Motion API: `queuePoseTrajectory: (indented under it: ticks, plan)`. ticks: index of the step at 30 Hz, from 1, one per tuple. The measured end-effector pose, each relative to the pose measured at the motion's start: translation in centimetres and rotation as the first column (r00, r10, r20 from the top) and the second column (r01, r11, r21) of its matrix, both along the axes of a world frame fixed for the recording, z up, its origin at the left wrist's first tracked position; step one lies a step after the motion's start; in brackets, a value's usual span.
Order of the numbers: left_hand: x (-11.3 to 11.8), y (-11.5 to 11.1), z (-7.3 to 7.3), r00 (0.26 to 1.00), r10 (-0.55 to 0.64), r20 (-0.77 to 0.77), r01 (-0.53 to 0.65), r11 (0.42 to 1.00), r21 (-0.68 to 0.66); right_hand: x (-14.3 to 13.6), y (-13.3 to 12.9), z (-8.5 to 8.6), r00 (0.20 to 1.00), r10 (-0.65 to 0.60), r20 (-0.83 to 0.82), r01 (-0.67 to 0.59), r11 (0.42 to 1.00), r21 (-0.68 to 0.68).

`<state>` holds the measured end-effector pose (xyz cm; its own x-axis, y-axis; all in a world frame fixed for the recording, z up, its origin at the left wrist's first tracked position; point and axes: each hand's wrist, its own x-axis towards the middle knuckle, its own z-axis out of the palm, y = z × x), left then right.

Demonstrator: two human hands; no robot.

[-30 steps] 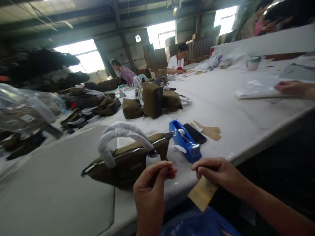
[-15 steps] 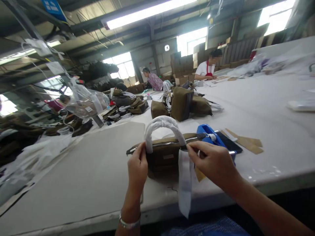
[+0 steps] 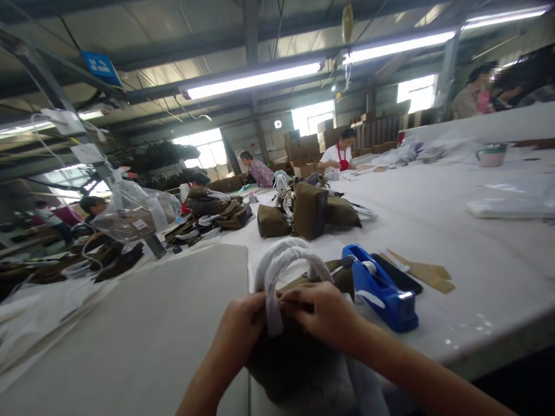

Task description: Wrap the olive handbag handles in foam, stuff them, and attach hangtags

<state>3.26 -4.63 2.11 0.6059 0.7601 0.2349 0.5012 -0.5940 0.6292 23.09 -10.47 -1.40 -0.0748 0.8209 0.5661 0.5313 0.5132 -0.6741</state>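
Observation:
A dark olive handbag [image 3: 299, 361] stands on the table edge in front of me, its handles [image 3: 288, 254] wrapped in white paper and arching up. My left hand [image 3: 243, 323] pinches the base of the near handle from the left. From the right, my right hand [image 3: 318, 312] has its fingers closed at the same handle base, almost meeting the left. Their fingertips are partly hidden behind the wrapping. A loose white strip [image 3: 366, 384] hangs down the bag's right front, below my right forearm.
A blue tape dispenser [image 3: 381, 289] sits right of the bag, beside a black phone [image 3: 396, 273] and brown paper pieces [image 3: 422, 271]. More olive bags [image 3: 310, 211] are piled behind. A grey board [image 3: 173, 323] lies at left. Co-workers are at the far tables.
My right hand has moved left from the right handle end to the left one, beside my left hand. The bag has turned and come closer, and the camera view has shifted right.

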Motion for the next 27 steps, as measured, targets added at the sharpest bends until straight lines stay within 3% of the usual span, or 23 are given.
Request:
queuePoseTrajectory:
  ticks: [4,8,12,17,22,24,27]
  plan:
    - [-2.8,-0.2,-0.6,0.99,0.139,0.038,-0.143,0.977,0.156,0.8,-1.1,-0.4,0.982,-0.061,0.178,0.06,0.998,0.012]
    - [-6.1,-0.9,-1.8,0.987,0.139,0.085,-0.143,0.989,0.046,1.2,-3.2,-0.2,0.981,0.025,0.191,-0.007,0.995,-0.098]
    - [-7.7,-1.8,-3.0,0.933,0.292,0.209,-0.286,0.956,-0.057,1.2,-4.5,0.6,0.978,0.112,0.179,-0.06,0.961,-0.27]
    - [-6.4,-3.1,-4.4,0.711,0.491,0.504,-0.427,0.87,-0.246,1.0,-4.7,0.1,0.98,0.194,0.047,-0.167,0.926,-0.338]
    - [-3.5,-3.9,-4.5,0.467,0.515,0.719,-0.357,0.853,-0.38,0.9,-4.0,-2.3,0.988,0.104,-0.115,-0.131,0.957,-0.258]
    - [-2.6,-4.1,-4.4,0.414,0.492,0.766,-0.296,0.868,-0.399,1.0,-3.8,-3.0,0.986,0.099,-0.131,-0.131,0.955,-0.265]
    - [-1.6,-4.6,-4.5,0.416,0.475,0.775,-0.236,0.88,-0.413,1.4,-3.6,-3.8,0.99,0.048,-0.133,-0.081,0.964,-0.252]
